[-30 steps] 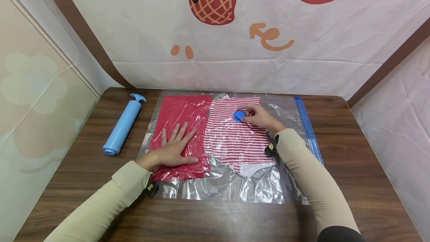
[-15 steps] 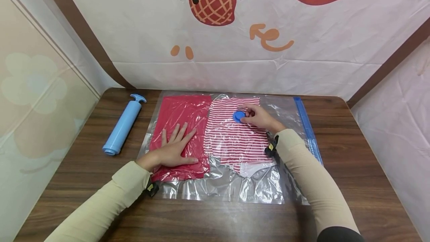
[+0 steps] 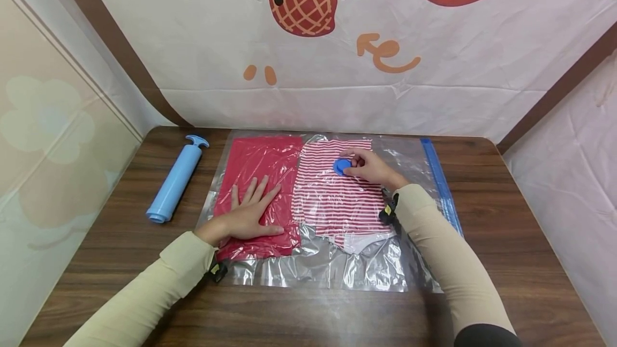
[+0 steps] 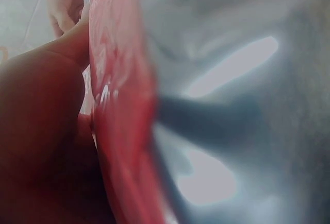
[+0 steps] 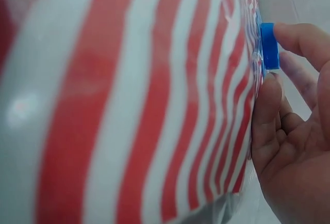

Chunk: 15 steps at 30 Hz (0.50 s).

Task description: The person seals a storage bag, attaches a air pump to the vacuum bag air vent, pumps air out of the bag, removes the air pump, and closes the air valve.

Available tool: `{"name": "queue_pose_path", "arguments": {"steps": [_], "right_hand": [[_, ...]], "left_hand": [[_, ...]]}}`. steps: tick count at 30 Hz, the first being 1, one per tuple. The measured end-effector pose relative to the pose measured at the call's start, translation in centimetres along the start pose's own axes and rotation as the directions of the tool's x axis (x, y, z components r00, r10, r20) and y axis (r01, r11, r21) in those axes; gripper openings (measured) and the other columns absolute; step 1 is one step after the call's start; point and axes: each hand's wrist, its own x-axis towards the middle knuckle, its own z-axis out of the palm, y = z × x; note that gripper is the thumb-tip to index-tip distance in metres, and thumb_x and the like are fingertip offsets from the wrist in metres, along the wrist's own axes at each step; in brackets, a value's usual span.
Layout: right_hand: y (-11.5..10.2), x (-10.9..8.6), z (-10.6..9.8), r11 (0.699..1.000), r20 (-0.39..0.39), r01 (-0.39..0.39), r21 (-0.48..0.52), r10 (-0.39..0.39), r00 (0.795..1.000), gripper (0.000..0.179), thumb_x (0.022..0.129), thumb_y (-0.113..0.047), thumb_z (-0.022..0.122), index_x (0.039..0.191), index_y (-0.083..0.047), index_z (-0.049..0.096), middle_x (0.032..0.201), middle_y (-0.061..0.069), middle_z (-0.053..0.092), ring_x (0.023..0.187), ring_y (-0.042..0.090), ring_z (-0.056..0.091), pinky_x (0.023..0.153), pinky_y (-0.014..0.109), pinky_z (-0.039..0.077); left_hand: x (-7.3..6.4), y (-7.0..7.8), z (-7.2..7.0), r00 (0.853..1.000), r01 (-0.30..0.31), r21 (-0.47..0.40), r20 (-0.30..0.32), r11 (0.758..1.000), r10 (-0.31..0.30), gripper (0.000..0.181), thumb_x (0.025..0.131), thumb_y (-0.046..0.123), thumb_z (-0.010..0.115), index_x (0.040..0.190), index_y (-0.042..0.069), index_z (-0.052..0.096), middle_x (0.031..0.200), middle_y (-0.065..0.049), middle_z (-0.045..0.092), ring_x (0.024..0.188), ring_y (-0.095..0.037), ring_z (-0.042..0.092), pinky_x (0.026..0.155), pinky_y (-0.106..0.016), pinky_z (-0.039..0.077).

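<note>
A clear vacuum storage bag [image 3: 402, 157] lies flat on the table, with folded red clothing [image 3: 265, 157] in its left half and a red-and-white striped garment [image 3: 328, 202] to the right. My left hand [image 3: 248, 219] rests spread on the bag over the red clothing. With thumb and forefinger my right hand [image 3: 372, 170] holds the round blue valve cap [image 3: 341, 166] over the striped garment. In the right wrist view, the thumb and forefinger sit at opposite edges of the blue cap [image 5: 269, 46]. Whether the cap is latched cannot be told.
To the left of the bag lies a light blue hand pump [image 3: 175, 183], its T-shaped handle pointing away. A blue zip strip [image 3: 441, 181] runs along the bag's right side, partly behind the right forearm. A printed cloth backdrop [image 3: 308, 106] rises behind the wooden table [image 3: 299, 320].
</note>
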Motion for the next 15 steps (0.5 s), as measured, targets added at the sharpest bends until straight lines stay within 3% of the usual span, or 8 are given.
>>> {"name": "queue_pose_path", "arguments": {"steps": [9,15], "right_hand": [[0.1,-0.03,0.06,1.0,-0.009,-0.022,-0.004,0.022,1.0,0.034,0.093,-0.008,0.075,0.126,-0.002,0.066,0.09,0.006,0.053,0.079,0.02,0.046,0.072,0.031,0.038],[0.18,0.05,0.11,1.0,-0.007,-0.019,0.004,0.019,1.0,0.044,0.093,-0.007,0.075,0.135,-0.006,0.063,0.09,0.007,0.051,0.078,0.02,0.045,0.071,0.031,0.038]], "left_hand": [[-0.11,0.06,-0.04,1.0,-0.006,-0.007,-0.005,1.0,0.006,0.111,0.086,0.067,0.068,0.165,0.016,0.008,0.168,-0.021,-0.012,0.151,-0.047,-0.017,0.109,-0.07,-0.024],[-0.12,0.12,-0.09,1.0,0.008,0.009,0.0,1.0,-0.008,0.11,0.087,0.066,0.068,0.165,0.016,0.009,0.168,-0.02,-0.011,0.151,-0.047,-0.016,0.109,-0.071,-0.022]]}}
